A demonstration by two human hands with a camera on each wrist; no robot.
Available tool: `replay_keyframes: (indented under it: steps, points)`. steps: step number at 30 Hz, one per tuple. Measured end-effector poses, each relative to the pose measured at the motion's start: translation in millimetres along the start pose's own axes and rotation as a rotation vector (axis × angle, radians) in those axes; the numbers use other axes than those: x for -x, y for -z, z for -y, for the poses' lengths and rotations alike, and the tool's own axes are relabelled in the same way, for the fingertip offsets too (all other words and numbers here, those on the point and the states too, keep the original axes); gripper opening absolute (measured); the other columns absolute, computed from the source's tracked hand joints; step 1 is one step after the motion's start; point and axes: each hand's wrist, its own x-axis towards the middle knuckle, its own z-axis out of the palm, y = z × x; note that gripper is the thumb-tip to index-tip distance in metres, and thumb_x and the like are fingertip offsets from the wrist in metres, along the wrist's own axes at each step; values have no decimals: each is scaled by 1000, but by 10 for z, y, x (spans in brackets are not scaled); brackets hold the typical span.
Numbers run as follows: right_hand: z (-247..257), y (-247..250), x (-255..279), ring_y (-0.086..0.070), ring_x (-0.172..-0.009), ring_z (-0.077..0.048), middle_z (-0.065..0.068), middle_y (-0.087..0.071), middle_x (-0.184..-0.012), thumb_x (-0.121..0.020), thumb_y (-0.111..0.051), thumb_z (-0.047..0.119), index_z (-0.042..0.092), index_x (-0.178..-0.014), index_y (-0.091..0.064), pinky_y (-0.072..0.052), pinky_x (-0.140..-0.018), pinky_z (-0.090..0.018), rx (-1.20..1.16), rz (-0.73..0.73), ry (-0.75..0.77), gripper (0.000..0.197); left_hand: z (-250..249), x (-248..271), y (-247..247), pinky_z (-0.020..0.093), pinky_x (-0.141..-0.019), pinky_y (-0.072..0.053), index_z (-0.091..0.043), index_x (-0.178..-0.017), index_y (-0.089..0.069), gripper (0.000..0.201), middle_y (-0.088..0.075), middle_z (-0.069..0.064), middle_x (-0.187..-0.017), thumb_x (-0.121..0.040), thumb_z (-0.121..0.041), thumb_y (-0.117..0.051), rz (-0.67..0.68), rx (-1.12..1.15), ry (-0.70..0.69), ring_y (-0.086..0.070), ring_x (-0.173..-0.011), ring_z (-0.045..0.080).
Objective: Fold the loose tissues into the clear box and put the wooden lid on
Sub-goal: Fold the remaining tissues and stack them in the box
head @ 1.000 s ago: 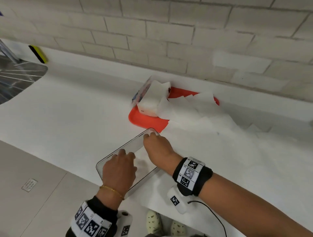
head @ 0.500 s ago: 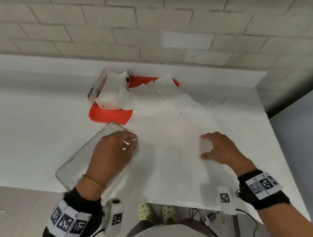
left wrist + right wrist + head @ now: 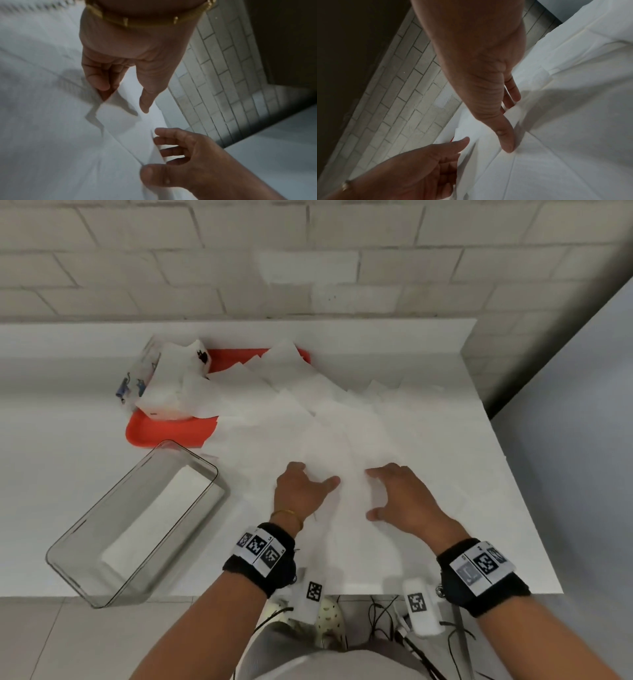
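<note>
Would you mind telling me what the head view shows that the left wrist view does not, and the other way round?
Only the head view shows the clear box with a folded tissue inside, the red tray and the opened tissue pack. Only the left wrist view shows the undersides of the hands: the left hand lifts a tissue edge with curled fingers, and the right hand pinches it. Both show the two hands, the spread loose tissues, the brick wall and the gold bracelet.
</note>
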Motion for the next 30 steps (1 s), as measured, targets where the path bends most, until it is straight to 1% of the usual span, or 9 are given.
replay_keyframes:
  steps: [2, 6, 9, 12, 16, 19, 21, 23, 30]
  points:
    - [15, -16, -4, -38, -141, -20, 3, -44, -153, -82, -86, 37, 26, -159, -38, -38, -112, -31, -21, 5, 17, 92, -25, 9, -45, 28, -101, -50, -9, -145, -52, 82, -64, 5, -139, -78, -40, -91, -19, 82, 39, -62, -128, 24]
    - [10, -2, -24, -43, -138, -17, 5, -48, -150, -81, -88, 35, 30, -158, -40, -39, -112, -30, -110, 29, 40, 91, -27, 4, -39, 42, -93, -62, -15, -97, -77, 22, -80, 10, -110, -80, -18, -89, 81, 422, 95, -75, -97, 26]
    - [-114, 95, -14, -43, -138, -20, 3, -49, -149, -82, -87, 36, 29, -156, -42, -39, -113, -33, -127, -45, -11, 87, -56, 52, 150, 54, -82, -64, -4, -101, -78, 20, -79, 20, -107, -82, -4, -79, 174, 608, 169, -74, -95, 38]
    - [-307, 209, -1, -41, -140, -27, -5, -47, -150, -81, -86, 45, 24, -157, -41, -39, -114, -37, -97, -127, -153, 90, 83, 21, 385, 49, -63, -62, -7, -98, -79, 22, -76, 18, -97, -76, -3, -77, 234, 648, 187, -71, -89, 38]
    - [-402, 241, -34, -41, -139, -29, -9, -45, -149, -76, -89, 51, 21, -157, -37, -39, -113, -37, -113, -104, -227, 101, 324, -92, 503, 49, -92, -59, -7, -120, -76, 63, -76, 18, -120, -62, -26, -92, 401, 654, 202, -73, -107, 37]
    - [-326, 254, -79, -41, -140, -27, -6, -43, -150, -72, -92, 49, 22, -159, -34, -40, -113, -37, -93, -50, -175, 107, 276, -123, 417, 36, -89, -57, -16, -116, -81, 51, -79, 12, -117, -75, -46, -92, 365, 471, 104, -74, -98, 23]
    - [-259, 268, -110, -46, -139, -25, -6, -47, -149, -73, -93, 44, 21, -159, -35, -42, -111, -36, -117, -25, -149, 106, 224, -151, 360, 41, -89, -60, -16, -110, -82, 45, -80, 12, -111, -77, -46, -91, 314, 393, 51, -77, -95, 28]
    - [-229, 290, -142, -55, -133, -25, -7, -56, -146, -76, -93, 34, 19, -155, -41, -46, -107, -33, -206, -38, -172, 95, 149, -116, 344, 50, -96, -61, -12, -107, -81, 39, -81, 12, -108, -80, -38, -91, 321, 389, 18, -77, -102, 36]
    - [-381, 470, -72, -66, -88, -17, 0, -72, -98, -80, -90, 27, 17, -100, -75, -51, -73, -25, -519, -148, -199, 27, 134, 188, 586, 45, -100, -54, -4, -114, -76, 53, -76, 21, -114, -81, -43, -89, 539, 387, -297, -68, -103, 28]
